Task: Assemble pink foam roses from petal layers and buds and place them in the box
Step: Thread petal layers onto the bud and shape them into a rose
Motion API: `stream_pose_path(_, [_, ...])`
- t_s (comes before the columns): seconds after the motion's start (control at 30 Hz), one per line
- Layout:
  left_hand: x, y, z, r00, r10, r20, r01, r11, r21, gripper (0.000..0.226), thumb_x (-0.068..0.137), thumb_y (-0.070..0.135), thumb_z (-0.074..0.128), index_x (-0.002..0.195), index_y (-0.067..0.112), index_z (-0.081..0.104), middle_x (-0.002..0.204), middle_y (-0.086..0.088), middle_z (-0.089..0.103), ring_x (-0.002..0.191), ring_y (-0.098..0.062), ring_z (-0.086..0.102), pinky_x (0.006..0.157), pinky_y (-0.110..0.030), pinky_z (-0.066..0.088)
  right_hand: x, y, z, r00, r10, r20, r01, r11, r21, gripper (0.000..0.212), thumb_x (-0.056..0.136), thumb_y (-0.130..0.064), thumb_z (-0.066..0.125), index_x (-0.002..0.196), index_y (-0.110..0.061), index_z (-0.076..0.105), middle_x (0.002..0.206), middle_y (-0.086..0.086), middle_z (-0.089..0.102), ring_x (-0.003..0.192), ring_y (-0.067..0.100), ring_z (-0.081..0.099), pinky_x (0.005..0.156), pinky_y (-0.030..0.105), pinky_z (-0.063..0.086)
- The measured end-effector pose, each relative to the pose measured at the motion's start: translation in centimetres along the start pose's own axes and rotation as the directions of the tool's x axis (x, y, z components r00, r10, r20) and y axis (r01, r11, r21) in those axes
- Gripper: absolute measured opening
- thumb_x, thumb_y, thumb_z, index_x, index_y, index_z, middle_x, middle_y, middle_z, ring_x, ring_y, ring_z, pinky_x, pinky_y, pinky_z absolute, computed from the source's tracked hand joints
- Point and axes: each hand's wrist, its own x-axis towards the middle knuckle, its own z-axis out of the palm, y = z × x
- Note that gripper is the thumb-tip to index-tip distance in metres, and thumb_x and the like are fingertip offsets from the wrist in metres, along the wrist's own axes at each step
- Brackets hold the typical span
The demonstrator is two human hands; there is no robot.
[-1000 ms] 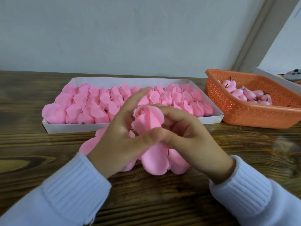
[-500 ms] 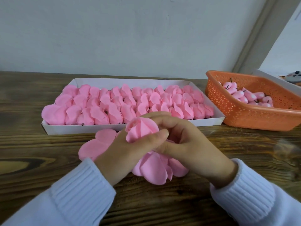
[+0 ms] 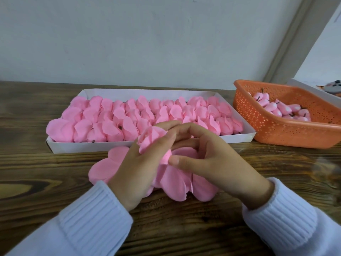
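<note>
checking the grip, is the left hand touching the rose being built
Touching. Head view: the left hand grips the rose, no gap between them.

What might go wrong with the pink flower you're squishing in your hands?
The left hand and right hand both pinch the rose; thin foam might crease or tear if squeezed hard.
Loose petal layers lie right under the hands, so a careless move might drag them askew.
The box looks tightly packed with finished roses; pushing this one in might squash its neighbours.
</note>
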Motion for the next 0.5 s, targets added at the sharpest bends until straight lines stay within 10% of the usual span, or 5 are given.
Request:
stream_pose_path(0.2, [-0.04,-0.18,-0.48,0.983,-0.02,-0.181,0.031,0.998,0.061,0.04,0.076,0.037,0.058,0.114,0.032,0.064,0.104,-0.002,0.073,0.088,-0.011,0.07,0.055,-0.014,0.051,0.03,-0.05,-0.5,0.98,-0.01,-0.198,-0.005,0.997,-0.076,0.024,0.082,-0.001,0.071,0.097,-0.018,0.063,0.078,0.008,0.074,0.071,0.019,0.069,0.067,0.03,0.057])
stream_pose_path(0.37, [-0.24,0.14,0.26,0.987,-0.036,-0.155,0.047,0.996,0.07,0.039,0.069,0.022,0.076,0.101,0.04,0.064,0.049,0.015,0.061,0.038,0.006,0.054,0.034,-0.005,0.036,-0.17,0.13,-0.14,0.93,-0.201,-0.308,0.137,0.967,-0.217,0.015,0.084,-0.004,0.07,0.087,-0.018,0.067,0.073,0.003,0.072,0.068,0.017,0.069,0.065,0.026,0.056])
stream_pose_path(0.5, [-0.19,-0.25,0.02,0.984,-0.039,-0.173,0.058,0.993,0.105,0.029,0.069,0.034,0.063,0.087,0.057,0.066,0.047,0.022,0.056,0.035,0.009,0.05,0.033,-0.003,0.034,-0.3,0.24,0.2,0.901,-0.243,-0.361,0.16,0.957,-0.244,0.011,0.085,-0.006,0.069,0.079,-0.015,0.067,0.07,0.006,0.07,0.066,0.022,0.067,0.064,0.031,0.056])
